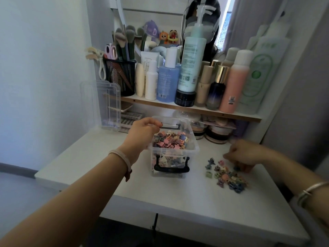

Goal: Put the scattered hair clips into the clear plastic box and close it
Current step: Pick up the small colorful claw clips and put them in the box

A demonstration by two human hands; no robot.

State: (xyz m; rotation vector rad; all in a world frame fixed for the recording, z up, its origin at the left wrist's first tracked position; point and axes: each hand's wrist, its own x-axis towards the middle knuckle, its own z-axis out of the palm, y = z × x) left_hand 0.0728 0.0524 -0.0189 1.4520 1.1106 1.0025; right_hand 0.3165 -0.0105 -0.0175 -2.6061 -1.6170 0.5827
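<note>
The clear plastic box (193,150) stands open on the white desk, with black handles and about half full of small coloured hair clips (170,139). My left hand (144,130) hovers over the box's left rim, its fingers loosely curled downward with nothing visible in them. To the right of the box lies a pile of scattered hair clips (227,177). My right hand (243,155), blurred, is at the far edge of that pile with its fingers curled down onto the clips. The box's clear lid (108,104) leans upright against the wall at the left.
A wooden-edged shelf (195,108) behind the box carries several bottles, a black mesh brush holder (121,77) and a jar. Compacts and jars (219,132) sit under it, close behind my right hand. The desk's front edge (178,218) is near me.
</note>
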